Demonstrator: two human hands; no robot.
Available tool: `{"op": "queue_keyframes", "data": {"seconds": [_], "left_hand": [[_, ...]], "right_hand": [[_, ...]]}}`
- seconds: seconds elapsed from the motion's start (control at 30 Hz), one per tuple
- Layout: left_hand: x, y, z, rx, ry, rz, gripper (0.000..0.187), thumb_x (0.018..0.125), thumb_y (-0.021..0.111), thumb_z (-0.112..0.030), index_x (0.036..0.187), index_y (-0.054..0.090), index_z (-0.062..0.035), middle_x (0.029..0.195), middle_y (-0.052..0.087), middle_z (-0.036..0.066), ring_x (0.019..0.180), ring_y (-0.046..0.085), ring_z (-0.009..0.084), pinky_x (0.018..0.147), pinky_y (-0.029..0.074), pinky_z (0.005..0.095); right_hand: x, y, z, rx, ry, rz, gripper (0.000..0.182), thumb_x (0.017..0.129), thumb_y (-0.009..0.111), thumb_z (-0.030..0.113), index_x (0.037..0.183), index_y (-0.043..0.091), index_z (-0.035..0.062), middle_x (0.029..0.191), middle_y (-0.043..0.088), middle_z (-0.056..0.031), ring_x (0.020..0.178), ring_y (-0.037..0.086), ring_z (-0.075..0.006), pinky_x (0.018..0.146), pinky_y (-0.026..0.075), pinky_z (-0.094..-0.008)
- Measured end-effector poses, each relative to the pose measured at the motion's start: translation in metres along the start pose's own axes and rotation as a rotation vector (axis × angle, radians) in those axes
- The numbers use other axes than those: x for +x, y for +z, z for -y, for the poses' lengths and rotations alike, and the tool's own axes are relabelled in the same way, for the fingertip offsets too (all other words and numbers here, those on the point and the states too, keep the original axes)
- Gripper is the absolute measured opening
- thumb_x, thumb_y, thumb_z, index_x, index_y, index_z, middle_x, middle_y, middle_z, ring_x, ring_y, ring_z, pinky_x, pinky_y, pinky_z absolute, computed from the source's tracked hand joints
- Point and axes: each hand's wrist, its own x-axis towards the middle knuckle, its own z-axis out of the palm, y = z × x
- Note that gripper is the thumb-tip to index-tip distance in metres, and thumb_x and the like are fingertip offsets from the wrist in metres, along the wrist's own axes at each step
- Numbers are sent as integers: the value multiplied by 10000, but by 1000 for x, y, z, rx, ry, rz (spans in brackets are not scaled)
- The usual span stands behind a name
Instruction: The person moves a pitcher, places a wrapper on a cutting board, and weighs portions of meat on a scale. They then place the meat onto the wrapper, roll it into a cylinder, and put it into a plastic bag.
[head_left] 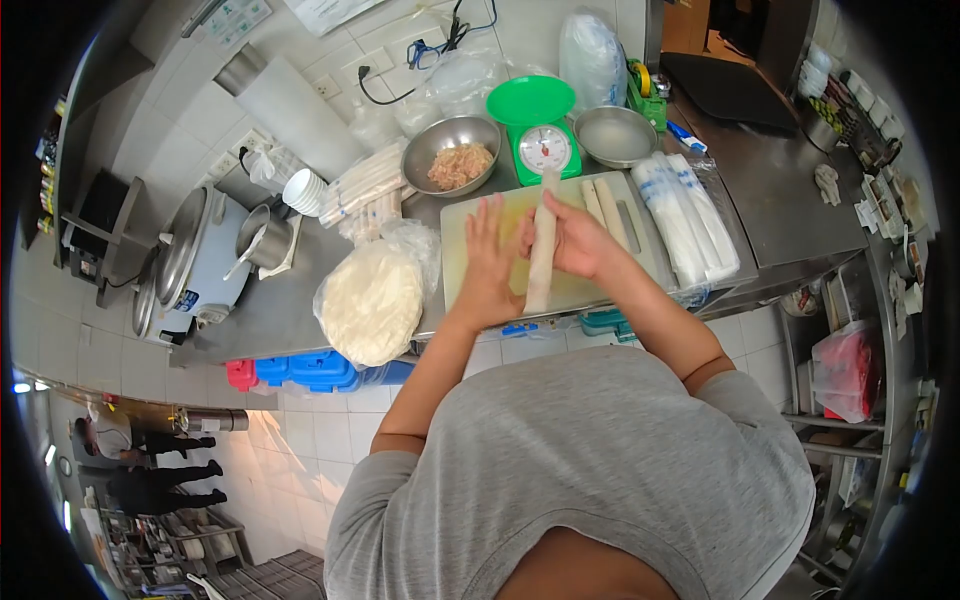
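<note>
A long pale spring roll point(541, 262) stands out over the cutting board point(458, 250), pointing away from me, with my right hand point(577, 240) closed around its right side. Fingers spread and stretched out, my left hand point(487, 268) is just left of the roll, its thumb close to the roll's near end. More finished rolls point(606, 212) lie side by side on the board's right part. To the left sits a stack of round wrappers point(370, 305) in clear plastic. Behind the board, a steel bowl point(414, 160) contains minced meat filling point(460, 165).
A green kitchen scale point(545, 150) stands behind the board, beside a second steel bowl point(615, 138). Plastic-wrapped packs of rolls point(688, 220) lie at right, others point(368, 185) at left. A large cooker point(205, 250) occupies the counter's left end. Two people are far off at lower left.
</note>
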Motion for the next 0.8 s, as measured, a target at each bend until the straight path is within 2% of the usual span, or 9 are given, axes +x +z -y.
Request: {"op": "queue_keyframes", "data": {"seconds": [0.13,0.17,0.23,0.27,0.3,0.37,0.47,0.57,0.8], "left_hand": [[4,15,4,-174,78,-58,341,726,736,-132,1053,639,-117,1279,508,222,1254,446,346,1091,197,520],[8,18,6,-202,67,-189,216,771,740,-201,778,592,-44,952,644,147,908,637,237,941,413,445],[8,16,4,-462,-475,-271,242,819,715,-229,759,573,-42,796,625,81,711,604,154,735,464,331],[9,15,5,-588,-743,-311,262,843,702,-243,750,563,-42,718,616,48,613,588,113,632,489,274],[14,16,9,-658,-688,-415,313,873,677,-278,710,548,-45,603,545,-9,498,491,49,441,381,203],[13,13,14,-686,-791,-404,306,867,684,-269,702,552,-48,598,544,-7,505,499,55,460,393,207],[17,12,10,-704,-872,-371,300,857,696,-256,692,556,-48,589,544,-7,509,502,58,470,399,211],[23,18,0,-715,-866,-398,287,853,702,-242,691,561,-51,586,540,-14,507,488,59,464,390,222],[23,25,6,-653,-780,-396,297,852,704,-205,661,533,-56,585,500,-39,528,398,48,449,326,238]], "right_hand": [[-7,5,-29,-294,91,-110,456,943,447,485,1035,545,50,825,613,-93,752,616,-216,713,505,-357],[-6,-3,-33,-345,156,-47,443,950,447,466,1009,550,39,811,617,-103,759,622,-213,701,509,-340],[-4,-14,-42,-602,177,-123,378,962,469,398,976,577,36,803,628,-103,731,616,-199,692,502,-320],[-5,-15,-48,-822,-117,-196,364,957,482,388,978,579,37,818,625,-107,742,611,-197,699,494,-320],[-7,-15,-57,-1029,-423,-265,351,951,496,377,981,581,37,834,622,-111,753,605,-195,705,486,-320],[-29,13,-62,-1349,-965,-287,344,903,568,363,1061,597,59,1055,564,-172,952,552,-247,834,431,-393],[-49,41,-51,-2001,-1382,-26,446,867,583,417,1216,567,141,1271,426,-208,1154,422,-352,956,334,-496],[-46,50,-53,-2092,-1363,-99,538,848,571,473,1320,507,223,1378,323,-228,1228,318,-445,1002,226,-593],[-40,51,-51,-2137,-1300,-177,562,830,566,497,1315,509,219,1408,302,-250,1278,270,-483,1017,187,-630]]}}
